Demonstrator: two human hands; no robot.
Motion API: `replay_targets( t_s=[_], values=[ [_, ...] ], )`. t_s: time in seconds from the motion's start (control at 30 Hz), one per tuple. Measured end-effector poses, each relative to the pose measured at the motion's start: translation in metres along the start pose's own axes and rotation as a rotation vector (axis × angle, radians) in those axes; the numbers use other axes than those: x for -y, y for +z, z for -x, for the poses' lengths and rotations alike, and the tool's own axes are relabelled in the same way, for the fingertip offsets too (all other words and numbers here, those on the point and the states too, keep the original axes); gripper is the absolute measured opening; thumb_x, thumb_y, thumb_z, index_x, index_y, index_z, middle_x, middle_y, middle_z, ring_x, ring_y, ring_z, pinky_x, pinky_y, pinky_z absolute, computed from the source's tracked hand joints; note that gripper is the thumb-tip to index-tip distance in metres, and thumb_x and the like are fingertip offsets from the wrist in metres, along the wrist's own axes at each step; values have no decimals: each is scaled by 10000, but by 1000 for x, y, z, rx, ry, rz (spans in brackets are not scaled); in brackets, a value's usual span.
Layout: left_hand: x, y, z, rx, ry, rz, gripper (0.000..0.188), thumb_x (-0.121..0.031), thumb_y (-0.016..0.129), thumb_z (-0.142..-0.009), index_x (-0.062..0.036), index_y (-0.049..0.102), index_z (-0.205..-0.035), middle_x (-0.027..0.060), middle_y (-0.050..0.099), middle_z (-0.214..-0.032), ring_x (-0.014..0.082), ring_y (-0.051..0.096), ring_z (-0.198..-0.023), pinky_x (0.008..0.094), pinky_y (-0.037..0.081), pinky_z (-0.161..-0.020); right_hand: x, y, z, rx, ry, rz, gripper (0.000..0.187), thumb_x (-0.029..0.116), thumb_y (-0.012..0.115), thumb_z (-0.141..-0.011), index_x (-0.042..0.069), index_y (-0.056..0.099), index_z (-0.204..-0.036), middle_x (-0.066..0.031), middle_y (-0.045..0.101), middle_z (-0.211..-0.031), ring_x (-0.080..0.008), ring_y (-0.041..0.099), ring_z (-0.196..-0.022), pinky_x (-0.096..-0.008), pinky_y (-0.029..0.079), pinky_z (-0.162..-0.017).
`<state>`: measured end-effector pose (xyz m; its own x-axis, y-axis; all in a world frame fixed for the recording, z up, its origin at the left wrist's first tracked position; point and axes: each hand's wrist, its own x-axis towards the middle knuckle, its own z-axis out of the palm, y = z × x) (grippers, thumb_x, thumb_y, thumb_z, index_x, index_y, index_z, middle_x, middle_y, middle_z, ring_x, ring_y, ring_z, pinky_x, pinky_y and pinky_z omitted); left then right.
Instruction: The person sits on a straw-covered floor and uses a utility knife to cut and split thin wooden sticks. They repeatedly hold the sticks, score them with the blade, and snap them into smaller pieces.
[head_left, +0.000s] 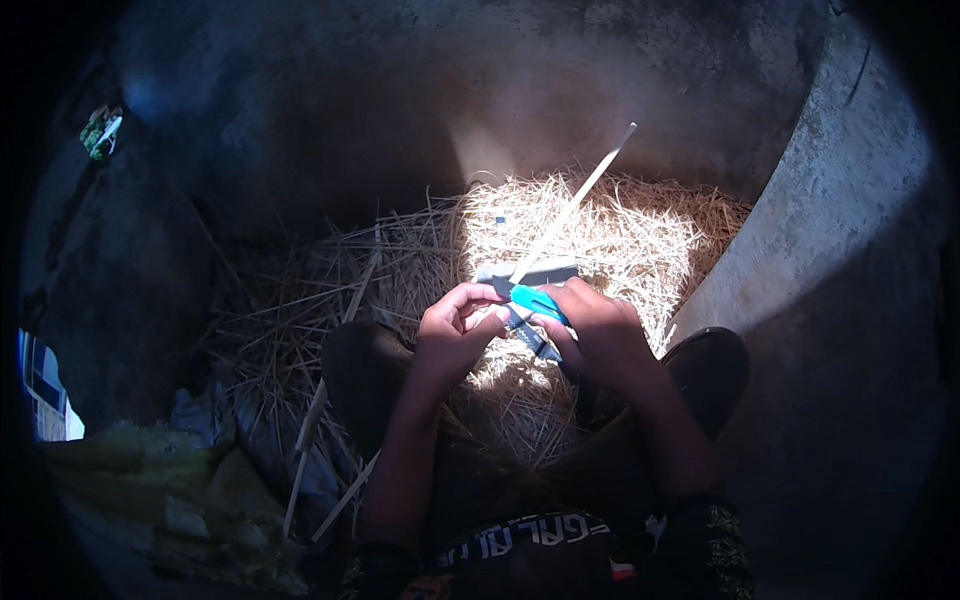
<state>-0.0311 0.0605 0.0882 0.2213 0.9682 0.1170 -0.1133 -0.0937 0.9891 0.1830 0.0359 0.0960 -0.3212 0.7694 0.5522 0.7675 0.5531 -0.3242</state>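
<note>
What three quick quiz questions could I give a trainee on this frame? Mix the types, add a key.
1. Multiple choice: what grips the blue cutter?
A) left hand
B) right hand
C) neither hand
2. True or false: in the picture, the far end of the pale strip lies to the left of its near end.
3. Fill in the blank: bright sunlight falls on the shavings, while most of the wall behind them is in ____.

Key: 1. B; 2. False, the far end lies to the right; 3. shadow.
</note>
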Motion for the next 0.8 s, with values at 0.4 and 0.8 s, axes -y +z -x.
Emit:
replay_targets(
  t_s=[0.4,0.8],
  values=[
    [-8,-8,-1,-6,-108,-5,154,-92,715,-928,29,658,-1002,72,699,-882,102,656,-776,227,517,-736,6,-1,-2,71,-10,-138,248,257,643,-929,119,652,-1135,-82,606,-841,-281,668,-708,-394,533,-593],
    [-3,-9,-6,-133,9,-18,115,-97,645,-973,11,679,-988,42,706,-800,41,613,-684,181,451,-626,-4,4,-4,4,8,-126,319,355,732,-875,79,654,-1015,-90,671,-825,-290,690,-728,-394,539,-629]
  ],
)
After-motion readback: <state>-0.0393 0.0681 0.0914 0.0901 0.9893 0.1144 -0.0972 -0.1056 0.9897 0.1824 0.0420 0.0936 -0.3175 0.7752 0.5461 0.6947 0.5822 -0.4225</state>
